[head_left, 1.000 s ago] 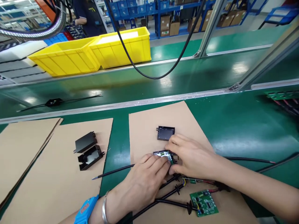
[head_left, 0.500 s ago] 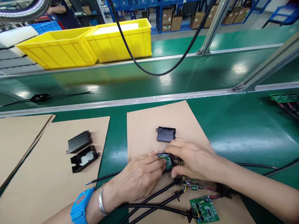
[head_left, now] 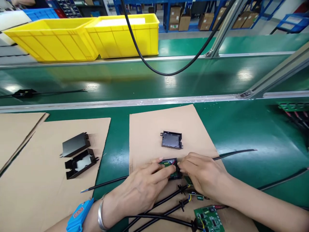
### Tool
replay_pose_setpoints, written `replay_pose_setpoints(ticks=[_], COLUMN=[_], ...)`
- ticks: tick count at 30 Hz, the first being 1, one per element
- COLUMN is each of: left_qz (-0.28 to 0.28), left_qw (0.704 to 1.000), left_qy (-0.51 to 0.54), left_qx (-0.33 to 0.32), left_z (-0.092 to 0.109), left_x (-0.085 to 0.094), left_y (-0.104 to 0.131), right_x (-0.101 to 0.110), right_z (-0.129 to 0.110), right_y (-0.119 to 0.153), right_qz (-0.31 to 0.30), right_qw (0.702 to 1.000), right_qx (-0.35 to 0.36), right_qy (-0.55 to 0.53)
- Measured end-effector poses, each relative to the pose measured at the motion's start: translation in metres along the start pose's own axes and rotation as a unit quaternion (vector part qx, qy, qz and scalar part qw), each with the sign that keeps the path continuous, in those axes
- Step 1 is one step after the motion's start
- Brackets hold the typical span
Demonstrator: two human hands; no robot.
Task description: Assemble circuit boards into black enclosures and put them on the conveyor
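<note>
- My left hand (head_left: 142, 183) presses fingers onto the green circuit board (head_left: 166, 163) in a small black plastic case (head_left: 179, 174), over brown cardboard (head_left: 147, 138)
- My right hand (head_left: 205, 170) bunches its fingers at the case's right end; any pinch is hidden
- Likely light, stiff, fragile; case walls look safest to hold
- Thick black cables (head_left: 169, 219) crowd nearby

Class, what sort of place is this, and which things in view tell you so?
Probably an electronics assembly workshop: a green circuit board with wires attached, open black plastic housings, and yellow bins beyond the bench.
</note>
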State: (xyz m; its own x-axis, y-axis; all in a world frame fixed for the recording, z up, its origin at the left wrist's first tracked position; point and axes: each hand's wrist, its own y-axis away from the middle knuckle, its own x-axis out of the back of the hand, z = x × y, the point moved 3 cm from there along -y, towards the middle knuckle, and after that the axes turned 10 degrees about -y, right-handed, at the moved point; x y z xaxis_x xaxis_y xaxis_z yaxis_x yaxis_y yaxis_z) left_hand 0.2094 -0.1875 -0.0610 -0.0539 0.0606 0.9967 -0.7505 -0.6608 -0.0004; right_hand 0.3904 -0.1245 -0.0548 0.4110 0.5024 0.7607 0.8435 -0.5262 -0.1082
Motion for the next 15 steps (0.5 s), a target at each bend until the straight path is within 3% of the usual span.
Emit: replay_pose_setpoints(ticks=[3, 9, 15], left_qz=[-0.006, -0.001, 0.0], left_qw=[1.0, 1.0, 1.0], left_qy=[-0.022, -0.01, -0.003], left_qx=[-0.012, 0.0, 0.025], left_z=[0.001, 0.004, 0.012], left_x=[-0.002, 0.0, 0.006], left_y=[0.0, -0.002, -0.008], right_x=[0.003, 0.01, 0.0], right_z=[0.001, -0.01, -0.014], right_y=[0.0, -0.011, -0.02], right_qz=[-0.031, -0.075, -0.143], right_qw=[0.997, 0.983, 0.965], right_qx=[-0.019, 0.032, 0.033], right_qy=[0.064, 0.162, 0.219])
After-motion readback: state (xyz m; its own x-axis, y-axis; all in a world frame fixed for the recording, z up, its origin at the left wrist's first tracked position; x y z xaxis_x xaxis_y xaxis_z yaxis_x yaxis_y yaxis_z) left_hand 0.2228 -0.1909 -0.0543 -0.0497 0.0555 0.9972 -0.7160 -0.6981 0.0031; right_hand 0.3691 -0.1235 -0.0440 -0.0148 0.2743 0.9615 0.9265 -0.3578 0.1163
